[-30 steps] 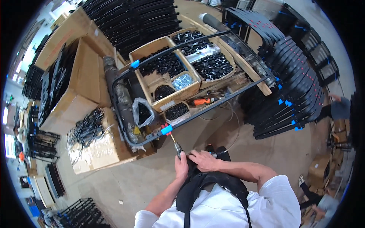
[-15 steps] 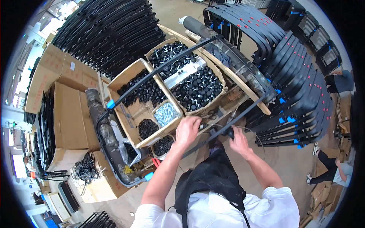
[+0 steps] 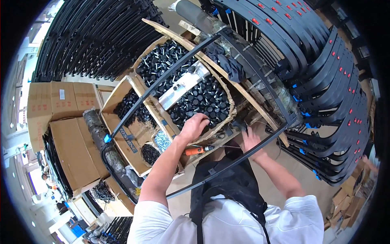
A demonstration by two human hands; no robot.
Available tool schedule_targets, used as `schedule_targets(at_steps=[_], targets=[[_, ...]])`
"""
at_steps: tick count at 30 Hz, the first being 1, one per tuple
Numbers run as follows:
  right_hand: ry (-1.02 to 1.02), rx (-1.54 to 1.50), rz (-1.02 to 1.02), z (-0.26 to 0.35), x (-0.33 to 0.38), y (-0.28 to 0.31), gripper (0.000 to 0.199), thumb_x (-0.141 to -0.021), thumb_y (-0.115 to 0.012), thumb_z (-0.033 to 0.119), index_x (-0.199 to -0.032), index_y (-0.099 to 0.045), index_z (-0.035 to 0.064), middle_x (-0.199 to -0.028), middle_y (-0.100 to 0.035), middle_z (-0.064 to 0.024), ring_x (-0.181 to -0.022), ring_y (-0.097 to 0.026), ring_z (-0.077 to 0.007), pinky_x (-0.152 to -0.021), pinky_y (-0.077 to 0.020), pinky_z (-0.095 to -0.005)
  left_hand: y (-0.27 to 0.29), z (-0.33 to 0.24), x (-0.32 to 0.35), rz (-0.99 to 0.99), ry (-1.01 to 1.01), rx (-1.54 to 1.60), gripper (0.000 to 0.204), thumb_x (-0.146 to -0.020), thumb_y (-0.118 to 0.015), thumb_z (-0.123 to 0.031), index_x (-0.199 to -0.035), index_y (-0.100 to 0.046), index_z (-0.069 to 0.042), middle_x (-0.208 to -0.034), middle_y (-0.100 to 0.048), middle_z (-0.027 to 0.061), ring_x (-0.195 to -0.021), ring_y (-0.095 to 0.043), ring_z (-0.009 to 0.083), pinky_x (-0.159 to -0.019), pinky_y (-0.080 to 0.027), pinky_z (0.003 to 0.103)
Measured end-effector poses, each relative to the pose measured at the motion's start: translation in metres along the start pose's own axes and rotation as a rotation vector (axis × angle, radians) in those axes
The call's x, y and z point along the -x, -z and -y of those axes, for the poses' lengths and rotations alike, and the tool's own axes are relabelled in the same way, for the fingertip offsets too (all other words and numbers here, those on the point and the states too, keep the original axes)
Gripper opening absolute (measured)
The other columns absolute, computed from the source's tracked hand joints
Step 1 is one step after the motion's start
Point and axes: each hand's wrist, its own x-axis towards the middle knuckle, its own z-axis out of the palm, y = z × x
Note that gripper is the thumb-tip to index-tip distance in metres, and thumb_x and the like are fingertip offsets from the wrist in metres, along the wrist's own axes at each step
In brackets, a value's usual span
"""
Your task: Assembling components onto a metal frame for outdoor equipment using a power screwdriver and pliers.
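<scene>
My left hand (image 3: 195, 127) is over the near side of a cardboard box (image 3: 232, 106) full of black round-headed screw-in feet (image 3: 209, 99). Its fingers are curled together, and whatever they pinch is hidden. My right hand (image 3: 250, 140) is closed at the near end of a dark, tool-like object (image 3: 239, 123), beside the box's near right corner. A black tubular frame (image 3: 266, 140) lies across the boxes, its near bar passing in front of my right wrist. An orange-bodied power screwdriver (image 3: 194, 151) rests on the ledge below my left hand.
Left of the feet, a divided carton (image 3: 132, 148) holds silver screws (image 3: 162, 140) and small black screws (image 3: 150, 154). A wooden strip (image 3: 256, 103) runs along the right. Black curved frames (image 3: 325, 101) are stacked at right, more black frames (image 3: 93, 36) far left. Large cartons (image 3: 77, 150) stand left.
My left hand has moved from the box's near edge to over the black feet. My right hand and the dark object have shifted slightly up. The view has swung, and the orange screwdriver now shows.
</scene>
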Motion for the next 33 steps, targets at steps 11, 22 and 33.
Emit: schedule_targets(at_steps=[11,22,33], targets=[[0.273,0.27,0.15,0.077,-0.128,0.092,0.014,-0.092,-0.067,0.018,-0.087,-0.08,0.0129,-0.091,-0.078,-0.0093,-0.085,-0.076,-0.0272,-0.07,-0.0576,-0.0404,0.085,-0.086,-0.139,-0.159,0.129,0.585,0.029,-0.113,-0.051,-0.026,-0.128,-0.067,-0.008,-0.083,-0.053,-0.0043,-0.073,-0.051,0.0058,-0.066,-0.044,0.022],[0.301,0.091,0.186,0.082,-0.153,0.073,0.015,-0.091,-0.07,0.023,-0.096,-0.069,0.0093,-0.092,-0.076,-0.011,-0.092,-0.077,-0.0297,-0.068,-0.0563,-0.0469,0.137,-0.106,-0.285,-0.488,-0.108,0.139,0.038,-0.106,-0.064,-0.037,-0.125,-0.074,-0.005,-0.113,-0.078,0.0141,-0.108,-0.074,0.022,-0.096,-0.054,0.034],[-0.04,-0.687,0.08,0.042,-0.049,0.186,0.034,-0.091,-0.074,0.024,-0.115,-0.067,0.0005,-0.102,-0.071,-0.0194,-0.09,-0.072,-0.0327,-0.083,-0.0573,-0.0447,0.126,-0.086,-0.307,-0.466,-0.175,0.053,0.04,-0.106,-0.062,-0.038,-0.134,-0.07,-0.011,-0.121,-0.076,0.0189,-0.117,-0.072,0.0355,-0.101,-0.054,0.042]])
